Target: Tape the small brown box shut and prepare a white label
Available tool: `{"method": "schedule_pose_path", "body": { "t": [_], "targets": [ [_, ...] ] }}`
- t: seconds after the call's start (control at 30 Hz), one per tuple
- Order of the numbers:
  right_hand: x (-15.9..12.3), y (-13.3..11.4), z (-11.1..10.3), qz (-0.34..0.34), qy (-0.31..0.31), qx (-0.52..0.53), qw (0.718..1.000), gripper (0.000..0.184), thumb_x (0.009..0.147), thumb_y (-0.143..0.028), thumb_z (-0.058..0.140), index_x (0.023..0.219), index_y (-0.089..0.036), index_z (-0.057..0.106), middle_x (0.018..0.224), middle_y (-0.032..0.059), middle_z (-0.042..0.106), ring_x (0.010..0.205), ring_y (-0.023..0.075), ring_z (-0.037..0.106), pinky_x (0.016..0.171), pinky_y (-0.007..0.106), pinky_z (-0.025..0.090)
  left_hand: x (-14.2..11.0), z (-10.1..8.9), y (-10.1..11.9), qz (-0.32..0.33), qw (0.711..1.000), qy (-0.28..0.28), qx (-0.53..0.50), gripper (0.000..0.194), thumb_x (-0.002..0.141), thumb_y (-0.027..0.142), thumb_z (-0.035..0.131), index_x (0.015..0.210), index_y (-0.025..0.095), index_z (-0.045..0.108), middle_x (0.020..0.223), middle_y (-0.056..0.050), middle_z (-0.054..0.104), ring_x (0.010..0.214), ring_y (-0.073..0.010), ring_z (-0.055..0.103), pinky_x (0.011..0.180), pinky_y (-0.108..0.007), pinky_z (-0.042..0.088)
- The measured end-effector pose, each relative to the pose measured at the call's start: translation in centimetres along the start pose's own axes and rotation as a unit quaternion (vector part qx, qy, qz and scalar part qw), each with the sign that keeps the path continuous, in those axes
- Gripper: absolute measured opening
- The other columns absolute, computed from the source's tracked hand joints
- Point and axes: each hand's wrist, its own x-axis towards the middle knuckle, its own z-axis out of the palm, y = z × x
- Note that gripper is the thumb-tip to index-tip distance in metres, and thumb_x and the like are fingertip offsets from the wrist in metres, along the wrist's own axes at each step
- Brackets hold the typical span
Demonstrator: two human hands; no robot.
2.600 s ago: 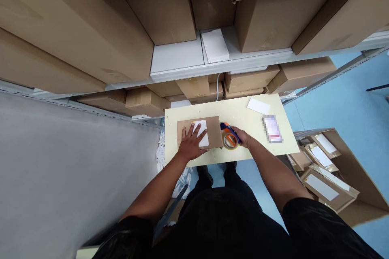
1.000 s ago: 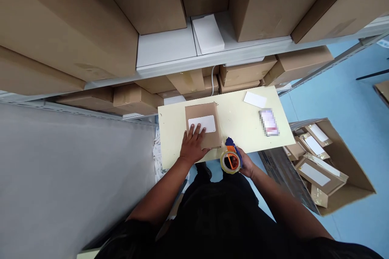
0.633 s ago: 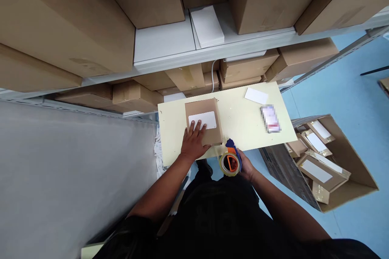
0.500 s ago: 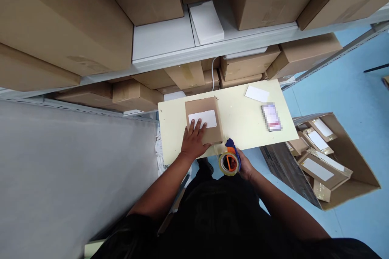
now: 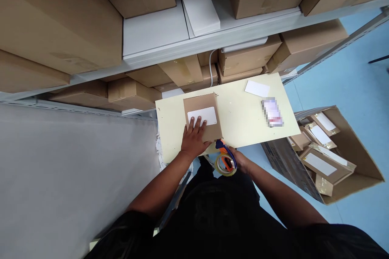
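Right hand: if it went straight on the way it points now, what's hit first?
The right hand, tape dispenser leading, would likely meet the near right corner of the cardboard box. The dispenser's head may already touch it; depth is unclear.

A black shirt [image 5: 219,230] covers the torso, well behind the bare fingers [image 5: 197,126]. Faint markings [image 5: 211,215] sit on its front, too dim to read. The black left sleeve [image 5: 129,228] and right sleeve [image 5: 336,236] are short, stopping well back from the fingers, with bare forearms [image 5: 162,182] between. Dark trousers [image 5: 247,188] show below the shirt, nearer to the fingers than either sleeve.
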Motion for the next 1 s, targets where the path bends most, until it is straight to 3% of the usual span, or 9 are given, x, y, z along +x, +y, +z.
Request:
{"method": "schedule_pose_path", "body": {
  "t": [0.1,0.23,0.33,0.43,0.57,0.67,0.8,1.0],
  "targets": [
    [-0.6,-3.4,0.5,0.019,0.032,-0.187,0.982,0.048,0.099,-0.057,0.051,0.102,-0.016,0.075,0.092,0.0106,0.078,0.078,0.0235,0.072,0.078,0.036,0.056,-0.1,0.1,0.3,-0.013,1.0,0.016,0.005,0.097,0.089,0.069,0.056,0.166,0.023,0.018,0.173,-0.009,0.011,0.159,-0.0379,-0.003,0.123,-0.057,0.02],
    [-0.8,-6.7,2.0,-0.018,0.108,-0.43,0.896,0.061,0.097,-0.067,0.048,0.084,-0.012,0.074,0.085,0.0149,0.076,0.076,0.0248,0.069,0.071,0.033,0.05,-0.2,0.3,0.7,-0.016,0.999,0.032,0.018,0.091,0.091,0.067,0.053,0.164,0.02,0.025,0.173,-0.01,0.012,0.159,-0.0374,0.001,0.122,-0.057,0.023],
    [-0.6,-7.9,2.8,-0.023,0.129,-0.502,0.855,0.064,0.095,-0.07,0.048,0.079,-0.013,0.073,0.083,0.0162,0.075,0.074,0.0251,0.069,0.067,0.032,0.047,-0.3,0.3,0.8,-0.006,0.999,0.032,0.022,0.09,0.091,0.065,0.056,0.164,0.021,0.026,0.173,-0.01,0.015,0.159,-0.0375,0.003,0.122,-0.058,0.023],
    [-1.2,-7.3,2.9,-0.024,0.125,-0.476,0.87,0.065,0.095,-0.07,0.048,0.08,-0.013,0.075,0.082,0.0151,0.075,0.075,0.0253,0.069,0.068,0.031,0.048,-0.2,0.2,0.7,-0.01,0.999,0.037,0.019,0.091,0.091,0.065,0.056,0.164,0.021,0.026,0.172,-0.012,0.016,0.159,-0.0379,0.003,0.122,-0.058,0.022],
    [-2.2,-3.3,2.7,-0.05,0.072,-0.339,0.937,0.064,0.096,-0.07,0.046,0.09,-0.014,0.076,0.087,0.0114,0.078,0.079,0.023,0.07,0.072,0.03,0.051,0.3,0.3,0.7,-0.04,0.998,0.054,0.01,0.09,0.092,0.067,0.052,0.164,0.019,0.026,0.172,-0.013,0.016,0.159,-0.0385,0.003,0.122,-0.059,0.023],
    [-2.1,-1.1,2.6,-0.044,0.03,-0.258,0.965,0.061,0.096,-0.068,0.049,0.094,-0.014,0.077,0.092,0.0116,0.079,0.082,0.0233,0.071,0.078,0.033,0.053,0.6,0.5,0.7,-0.048,0.997,0.063,0.008,0.09,0.093,0.068,0.05,0.164,0.018,0.027,0.172,-0.013,0.016,0.159,-0.0386,0.002,0.122,-0.059,0.022],
    [-1.0,-2.0,1.5,-0.028,0.013,-0.237,0.971,0.054,0.096,-0.063,0.053,0.106,-0.015,0.077,0.097,0.0099,0.079,0.085,0.0228,0.072,0.085,0.035,0.054,0.5,0.5,0.7,-0.045,0.997,0.059,0.003,0.091,0.092,0.07,0.051,0.164,0.018,0.028,0.172,-0.013,0.017,0.159,-0.0384,0.003,0.123,-0.058,0.022],
    [-1.1,-3.7,0.0,-0.05,0.013,-0.318,0.947,0.059,0.093,-0.069,0.055,0.099,-0.016,0.079,0.087,0.0091,0.079,0.082,0.0228,0.071,0.081,0.032,0.054,0.5,0.5,1.2,-0.05,0.997,0.053,0.005,0.096,0.09,0.073,0.051,0.164,0.017,0.027,0.172,-0.015,0.016,0.159,-0.04,0.001,0.122,-0.059,0.022]
  ]
}}
